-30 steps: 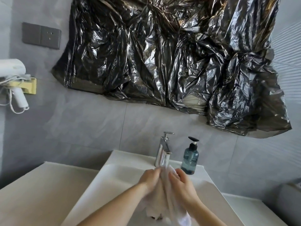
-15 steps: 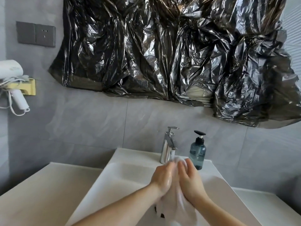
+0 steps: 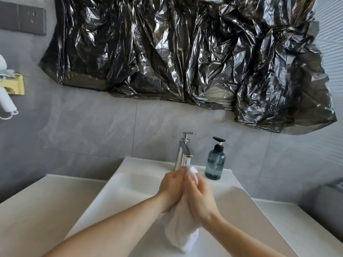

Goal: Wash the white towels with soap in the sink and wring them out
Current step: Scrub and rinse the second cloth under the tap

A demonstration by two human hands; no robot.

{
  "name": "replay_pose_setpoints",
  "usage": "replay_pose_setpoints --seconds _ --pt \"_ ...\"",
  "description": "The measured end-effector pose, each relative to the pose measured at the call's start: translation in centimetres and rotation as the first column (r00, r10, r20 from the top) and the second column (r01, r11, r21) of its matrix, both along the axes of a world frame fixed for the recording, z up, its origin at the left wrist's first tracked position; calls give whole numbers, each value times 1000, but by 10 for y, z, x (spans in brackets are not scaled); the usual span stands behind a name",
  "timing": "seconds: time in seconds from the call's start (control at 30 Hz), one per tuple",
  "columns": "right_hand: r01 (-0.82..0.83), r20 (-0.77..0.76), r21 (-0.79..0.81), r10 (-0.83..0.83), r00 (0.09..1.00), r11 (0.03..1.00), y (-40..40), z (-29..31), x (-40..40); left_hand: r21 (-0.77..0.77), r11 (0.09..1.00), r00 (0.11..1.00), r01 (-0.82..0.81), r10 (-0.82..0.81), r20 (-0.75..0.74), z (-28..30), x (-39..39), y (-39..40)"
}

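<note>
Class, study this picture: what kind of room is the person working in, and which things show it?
Most likely a bathroom: a white sink with a chrome faucet, a pump soap bottle on its rim, and a hair dryer hung on the tiled wall.

Head view (close), down at sink (image 3: 115, 190).

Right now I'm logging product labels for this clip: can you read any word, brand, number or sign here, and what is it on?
No text here can be read.
Soap bottle: a faint mark on its left side, too small and blurred to read.
Wall socket plate: only slot holes, no lettering.
Faucet: no marking visible.
White towel: plain, no tag or print showing.
</note>
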State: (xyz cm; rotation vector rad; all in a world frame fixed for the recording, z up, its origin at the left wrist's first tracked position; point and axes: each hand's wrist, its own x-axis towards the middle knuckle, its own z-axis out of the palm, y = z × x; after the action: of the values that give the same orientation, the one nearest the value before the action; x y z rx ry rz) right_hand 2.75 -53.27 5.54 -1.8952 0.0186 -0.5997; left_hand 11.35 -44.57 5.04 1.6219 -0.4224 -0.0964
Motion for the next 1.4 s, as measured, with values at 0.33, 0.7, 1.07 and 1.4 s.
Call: replay_pose_setpoints --seconds 0.33,0.7,1.07,1.4 --pt "74 -45 10 -73 996 997 0 -6 5 129 990 998 52 -56 33 8 5 -4" --pt "51 -78 -56 -55 995 997 11 -5 8 212 977 988 6 27 -150 6 6 2" --pt "80 -480 -258 -199 854 963 -19 -18 -7 285 926 964 249 -207 -168 13 23 31" --pt "230 -371 -337 -353 859 913 -38 -15 -6 819 570 937 72 -321 141 -5 10 65"
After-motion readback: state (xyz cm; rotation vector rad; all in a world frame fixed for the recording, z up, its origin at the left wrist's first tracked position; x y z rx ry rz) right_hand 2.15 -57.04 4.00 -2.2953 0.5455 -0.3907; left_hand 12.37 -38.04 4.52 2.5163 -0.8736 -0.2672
